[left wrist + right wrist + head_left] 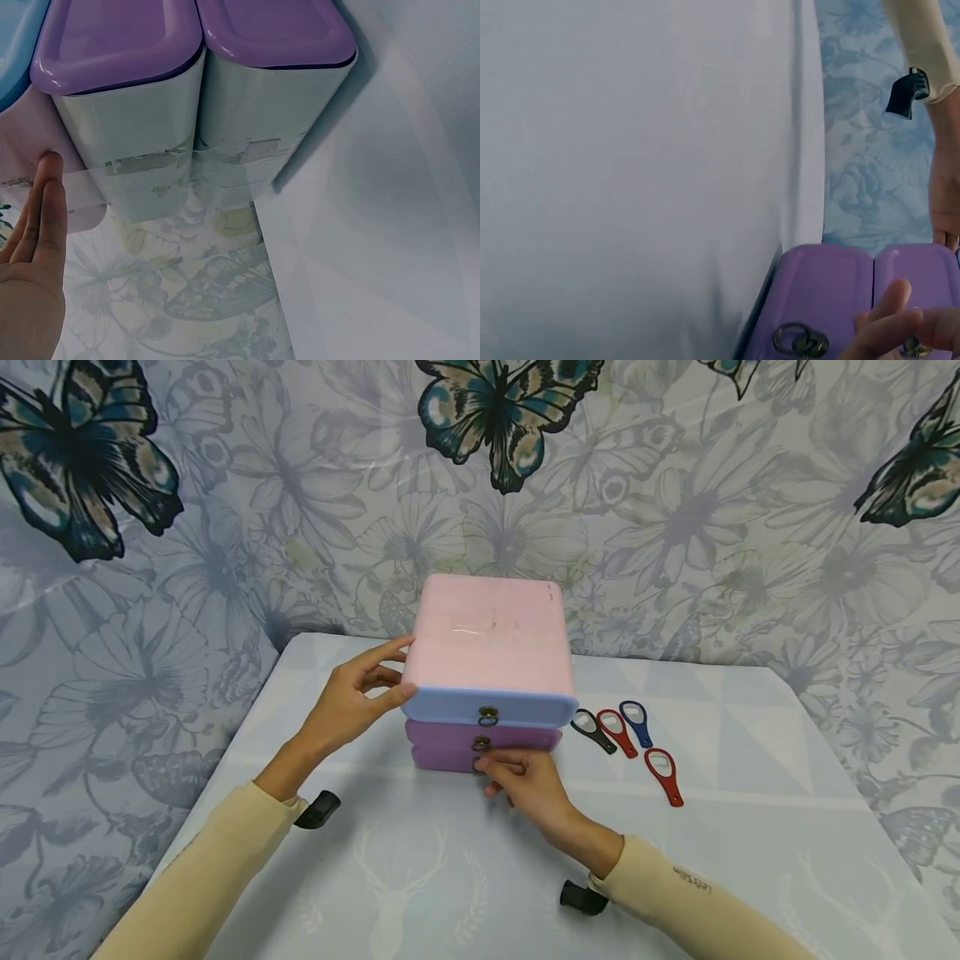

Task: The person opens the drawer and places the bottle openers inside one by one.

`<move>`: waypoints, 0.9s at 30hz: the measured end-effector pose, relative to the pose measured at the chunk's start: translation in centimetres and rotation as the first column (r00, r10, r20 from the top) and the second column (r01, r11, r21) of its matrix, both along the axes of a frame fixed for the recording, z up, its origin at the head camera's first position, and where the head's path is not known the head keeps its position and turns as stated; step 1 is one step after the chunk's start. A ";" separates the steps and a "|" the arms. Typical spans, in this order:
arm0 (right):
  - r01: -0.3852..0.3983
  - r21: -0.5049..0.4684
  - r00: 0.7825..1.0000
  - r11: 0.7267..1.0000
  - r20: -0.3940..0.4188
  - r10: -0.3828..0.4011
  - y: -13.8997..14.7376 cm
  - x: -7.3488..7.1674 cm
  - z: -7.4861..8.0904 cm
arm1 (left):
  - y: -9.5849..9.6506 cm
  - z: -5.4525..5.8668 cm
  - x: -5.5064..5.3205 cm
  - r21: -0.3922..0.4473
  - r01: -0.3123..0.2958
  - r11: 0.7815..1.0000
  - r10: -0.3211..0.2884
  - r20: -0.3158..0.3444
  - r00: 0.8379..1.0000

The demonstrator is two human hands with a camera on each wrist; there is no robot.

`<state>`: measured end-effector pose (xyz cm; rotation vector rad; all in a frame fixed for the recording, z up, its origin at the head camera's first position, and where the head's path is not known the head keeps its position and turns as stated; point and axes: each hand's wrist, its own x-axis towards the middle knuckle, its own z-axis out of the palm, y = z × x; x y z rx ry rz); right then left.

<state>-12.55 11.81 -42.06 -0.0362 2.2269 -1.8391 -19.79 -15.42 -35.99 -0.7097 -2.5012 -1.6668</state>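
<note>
A stacked drawer box stands on the table, with a pink top tier (pixel 491 635) and blue drawer front (pixel 450 704) above two purple drawers (pixel 438 756). All the drawers look closed, and each front carries a ring pull. My left hand (pixel 348 697) rests on the left of the top tier, thumb at its front corner. In the left wrist view its straight fingers (pixel 51 214) lie along the pink side wall. Fingers of my right hand (pixel 528 785) cover the middle drawer's pull in the right wrist view; I cannot tell if they pinch it. The bottom ring pull (pixel 801 341) hangs free.
Right of the box lie several small magnifier-like tools with loop heads: a black one (pixel 596 732), a blue one (pixel 637 727), a red one (pixel 618 732) and another red one (pixel 665 777). Butterfly-patterned wall cloth (pixel 675 527) rises behind the white table (pixel 750 735).
</note>
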 end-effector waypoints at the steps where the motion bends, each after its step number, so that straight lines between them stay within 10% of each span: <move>1: -0.004 -0.010 1.000 1.000 0.015 0.004 0.0 0.1 0.1 | 0.0 0.0 0.0 0.000 0.000 1.000 0.000 0.000 1.000; 27: 0.011 -0.116 1.000 0.993 -0.012 -0.013 -0.2 -0.2 0.0 | -0.1 0.0 0.0 0.003 0.005 1.000 -0.005 0.008 1.000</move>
